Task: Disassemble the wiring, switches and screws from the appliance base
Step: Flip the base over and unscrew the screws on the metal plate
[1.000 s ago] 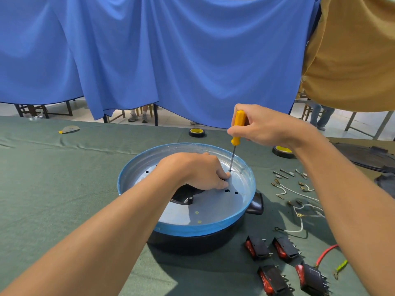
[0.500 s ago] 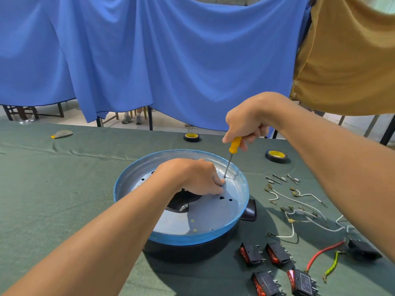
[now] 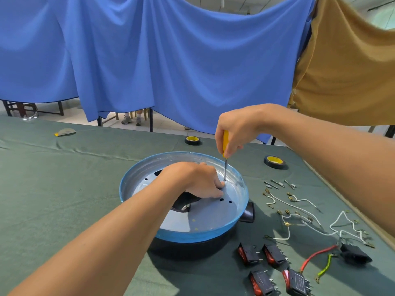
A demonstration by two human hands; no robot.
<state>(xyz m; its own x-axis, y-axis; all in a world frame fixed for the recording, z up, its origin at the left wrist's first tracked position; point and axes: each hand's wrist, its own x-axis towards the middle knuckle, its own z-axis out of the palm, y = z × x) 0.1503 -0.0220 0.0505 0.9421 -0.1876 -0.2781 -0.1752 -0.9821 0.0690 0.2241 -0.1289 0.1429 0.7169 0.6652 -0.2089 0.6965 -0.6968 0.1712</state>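
Appliance base (image 3: 183, 234): sat mid-table on the green cloth (image 3: 64, 189), blue rim up, metal plate showing a few holes. Gripped a yellow-handled screwdriver (image 3: 225, 146) in the right hand (image 3: 237, 129), fingers and thumb wrapped round the handle, shaft upright, tip down on a screw (image 3: 224, 180) near the far rim. Rested the left hand (image 3: 196, 180) on the plate just beside that tip, fingers bent; could not tell whether anything was pinched under them.

Best done, by the look of it, with the shaft held plumb, firm downward pressure and slow turns, left fingertips ready to catch the loosened screw yet clear of a slipping blade.

Laid out to the right: four black switches (image 3: 249, 254), white wires (image 3: 299, 218), a red wire (image 3: 316, 256), a green wire (image 3: 324, 268), a black socket (image 3: 353, 255), small metal pieces (image 3: 277, 183) and, farther back, two tape rolls (image 3: 274, 161). Likely hindrances: the raised rim crowding the tool's wrist, and the left forearm hiding part of the plate's centre.
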